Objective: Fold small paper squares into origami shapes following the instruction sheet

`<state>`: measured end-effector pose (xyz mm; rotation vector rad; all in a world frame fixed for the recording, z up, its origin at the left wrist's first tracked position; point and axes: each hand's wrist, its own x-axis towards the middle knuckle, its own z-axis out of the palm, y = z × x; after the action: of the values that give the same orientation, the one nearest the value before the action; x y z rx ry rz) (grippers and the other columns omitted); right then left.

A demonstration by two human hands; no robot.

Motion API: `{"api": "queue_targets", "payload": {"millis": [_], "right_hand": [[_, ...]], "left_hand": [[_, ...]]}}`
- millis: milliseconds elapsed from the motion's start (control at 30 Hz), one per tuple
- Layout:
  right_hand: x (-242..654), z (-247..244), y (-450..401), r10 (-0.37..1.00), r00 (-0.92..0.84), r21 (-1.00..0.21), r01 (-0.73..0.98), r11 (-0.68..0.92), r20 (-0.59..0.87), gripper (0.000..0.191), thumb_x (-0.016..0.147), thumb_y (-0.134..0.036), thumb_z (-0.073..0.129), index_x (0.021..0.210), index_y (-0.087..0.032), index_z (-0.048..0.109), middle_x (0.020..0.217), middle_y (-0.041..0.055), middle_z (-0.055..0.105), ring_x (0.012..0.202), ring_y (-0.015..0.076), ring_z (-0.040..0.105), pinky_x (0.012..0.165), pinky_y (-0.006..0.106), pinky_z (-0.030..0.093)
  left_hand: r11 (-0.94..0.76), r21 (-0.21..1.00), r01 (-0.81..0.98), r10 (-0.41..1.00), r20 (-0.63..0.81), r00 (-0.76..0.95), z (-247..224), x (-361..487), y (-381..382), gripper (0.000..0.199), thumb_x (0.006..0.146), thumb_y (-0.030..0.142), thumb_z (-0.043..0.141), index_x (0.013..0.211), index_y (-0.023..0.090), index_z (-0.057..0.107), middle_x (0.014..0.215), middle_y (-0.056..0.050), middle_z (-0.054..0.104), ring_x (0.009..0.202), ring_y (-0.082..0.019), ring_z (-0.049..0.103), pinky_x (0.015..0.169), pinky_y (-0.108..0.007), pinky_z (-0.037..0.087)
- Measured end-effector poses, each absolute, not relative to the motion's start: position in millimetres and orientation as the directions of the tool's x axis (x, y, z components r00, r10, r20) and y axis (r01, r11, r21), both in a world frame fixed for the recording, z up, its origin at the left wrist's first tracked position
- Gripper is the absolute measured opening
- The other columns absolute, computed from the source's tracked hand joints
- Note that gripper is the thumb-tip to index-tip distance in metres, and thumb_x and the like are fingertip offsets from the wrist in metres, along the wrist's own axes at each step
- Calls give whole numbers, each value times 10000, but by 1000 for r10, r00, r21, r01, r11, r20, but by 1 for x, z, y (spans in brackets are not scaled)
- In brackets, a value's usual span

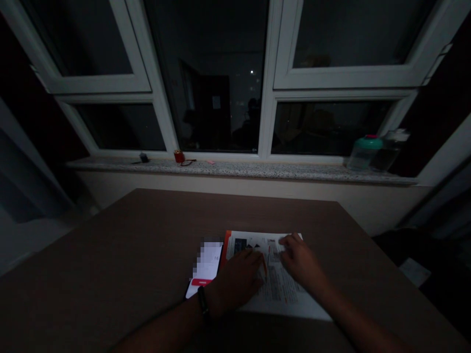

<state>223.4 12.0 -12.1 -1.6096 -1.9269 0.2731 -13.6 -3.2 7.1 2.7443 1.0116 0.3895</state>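
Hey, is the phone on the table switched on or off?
On: the phone has a brightly glowing screen, with a red band in its lower part, beside the printed page.

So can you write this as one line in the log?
left hand: over printed page | right hand: over page's far right part | phone: screen lit, left of page | table: under page and phone

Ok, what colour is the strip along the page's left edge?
The strip is reddish orange; it shows in the head view.

White-framed window (268,98), speckled sill (250,169) bearing a red container (178,157) and teal-lidded jug (362,153), grey curtain (25,171) at left
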Motion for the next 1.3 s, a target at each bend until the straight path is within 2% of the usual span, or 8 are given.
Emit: {"api": "queue_targets", "payload": {"millis": [233,367,533,700,800,1000,1167,1300], "right_hand": [[221,-12,15,914,-113,-634,686,356,391,138,817,-196,546,933,-204,621,926,43,570,854,206,573,756,319,455],[223,-10,15,907,-124,-592,721,361,402,130,862,-232,530,950,-195,619,970,66,584,925,228,570,813,345,446],[227,-13,16,936,-187,-540,776,327,300,141,898,-269,512,843,-196,620,843,39,589,772,199,574,705,315,430],[224,-14,12,927,-281,-579,724,375,250,160,864,-216,553,999,-222,638,844,12,623,727,174,584,662,282,414],[223,-13,11,925,-314,-610,697,377,213,123,852,-190,556,940,-222,635,764,-6,607,676,167,575,630,274,408],[214,-8,10,901,-226,-760,484,434,371,76,854,-216,590,779,-217,581,934,33,643,936,201,609,845,323,450],[200,-14,3,952,-217,-850,437,294,217,94,878,-254,590,796,-219,561,732,-17,627,692,166,584,639,267,428],[197,-16,2,945,-266,-804,511,304,189,101,820,-214,643,805,-222,544,704,-37,581,652,148,530,586,246,378]], "left_hand": [[-752,267,603,654,183,734,5,-14,-4,466,917,267,611,1353,177,470,1402,-91,525,1326,-281,439,1112,-421,384],[-746,258,614,661,177,729,6,-14,-4,487,913,269,620,1363,174,461,1402,-98,525,1339,-295,426,1111,-439,387],[-754,275,596,651,195,733,8,-13,-5,454,913,234,603,1344,184,468,1383,-95,536,1312,-280,455,1097,-426,397],[-753,279,596,652,195,733,8,-13,-5,461,909,236,613,1342,173,470,1389,-101,530,1320,-289,448,1110,-428,381],[-755,279,593,649,186,738,7,-14,-4,473,912,242,612,1355,170,461,1393,-105,529,1326,-287,441,1111,-434,384],[-756,265,599,650,190,736,6,-12,-4,473,913,247,613,1356,177,461,1378,-97,537,1324,-285,440,1108,-441,388],[-753,268,601,652,179,737,8,-12,-5,435,918,241,603,1329,174,480,1358,-95,544,1332,-271,433,1125,-425,370],[-753,268,601,652,180,737,5,-12,-4,440,907,247,621,1322,188,486,1368,-90,537,1328,-285,436,1117,-441,376]]}}
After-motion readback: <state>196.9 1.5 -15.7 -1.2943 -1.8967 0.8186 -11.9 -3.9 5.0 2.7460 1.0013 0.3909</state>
